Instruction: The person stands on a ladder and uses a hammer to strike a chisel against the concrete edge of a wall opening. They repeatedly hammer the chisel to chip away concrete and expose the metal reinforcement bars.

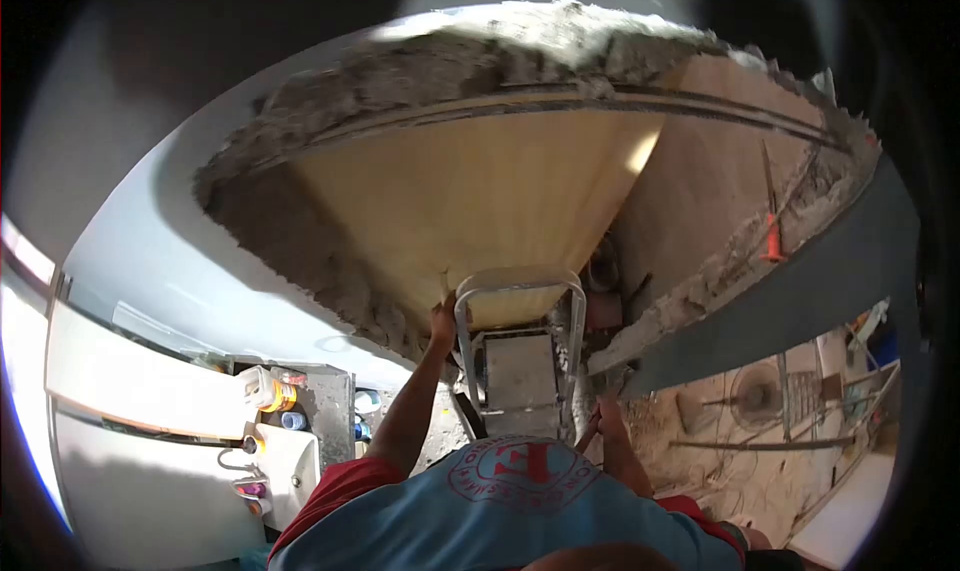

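Observation:
Right in front of me stands a metal stepladder (520, 280), its looped top rail rising toward a large broken-out wall opening. My left hand (442, 319) is raised just left of that rail, in front of a yellowish panel (470, 191). Its fingers are closed, and a thin pale tip sticks up from them. Low on the ladder's right side, my right hand (609, 411) is closed around a slim handle-like thing; its kind I cannot tell. Dusty steps (520, 371) of the ladder show between my arms.
Jagged masonry (690, 291) edges the opening. A red-handled pointed tool (773, 239) leans on its right ledge. Rubble and cables cover the floor (700, 451) at right. Bottles and a tub (265, 389) stand by a white sink (292, 471) at left.

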Action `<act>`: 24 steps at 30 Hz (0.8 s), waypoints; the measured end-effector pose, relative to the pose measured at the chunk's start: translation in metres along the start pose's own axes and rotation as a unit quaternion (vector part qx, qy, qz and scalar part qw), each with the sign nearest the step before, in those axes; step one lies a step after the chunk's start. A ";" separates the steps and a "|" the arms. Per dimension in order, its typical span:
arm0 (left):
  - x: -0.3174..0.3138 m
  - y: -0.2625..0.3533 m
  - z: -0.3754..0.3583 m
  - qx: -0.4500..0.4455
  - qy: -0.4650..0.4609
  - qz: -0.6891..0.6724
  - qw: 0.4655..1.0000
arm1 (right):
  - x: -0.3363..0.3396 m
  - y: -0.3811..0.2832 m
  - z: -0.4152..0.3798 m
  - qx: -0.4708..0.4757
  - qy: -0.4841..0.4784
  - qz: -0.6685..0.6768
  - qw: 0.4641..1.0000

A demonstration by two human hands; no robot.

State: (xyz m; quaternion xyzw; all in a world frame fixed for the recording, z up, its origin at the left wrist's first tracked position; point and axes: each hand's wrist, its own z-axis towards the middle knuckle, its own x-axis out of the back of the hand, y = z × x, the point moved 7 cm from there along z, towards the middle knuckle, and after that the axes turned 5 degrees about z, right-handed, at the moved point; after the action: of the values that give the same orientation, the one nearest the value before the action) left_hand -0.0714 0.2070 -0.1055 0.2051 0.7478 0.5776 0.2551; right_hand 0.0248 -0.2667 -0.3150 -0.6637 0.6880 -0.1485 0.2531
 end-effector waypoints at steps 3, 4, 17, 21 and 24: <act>-0.001 0.005 0.000 -0.034 0.016 0.009 0.999 | -0.034 -0.032 -0.018 0.109 -0.055 0.016 0.992; -0.008 0.002 0.002 -0.027 0.001 -0.006 1.000 | -0.044 -0.042 -0.027 0.114 -0.033 -0.001 0.993; 0.022 0.058 -0.014 -0.088 0.229 0.389 0.888 | -0.196 -0.212 -0.294 0.424 -0.204 0.014 0.882; 0.029 0.184 -0.095 -0.170 0.288 0.347 0.876 | -0.222 -0.243 -0.384 0.556 -0.258 -0.031 0.789; 0.032 0.258 -0.137 -0.297 0.280 0.259 0.875 | -0.234 -0.247 -0.415 0.613 -0.277 -0.050 0.738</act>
State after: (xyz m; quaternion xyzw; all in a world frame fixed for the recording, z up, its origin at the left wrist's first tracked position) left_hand -0.1778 0.1866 0.1678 0.1353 0.5016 0.8512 -0.0749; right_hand 0.0037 -0.1084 0.1972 -0.4097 0.3137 -0.3605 0.7770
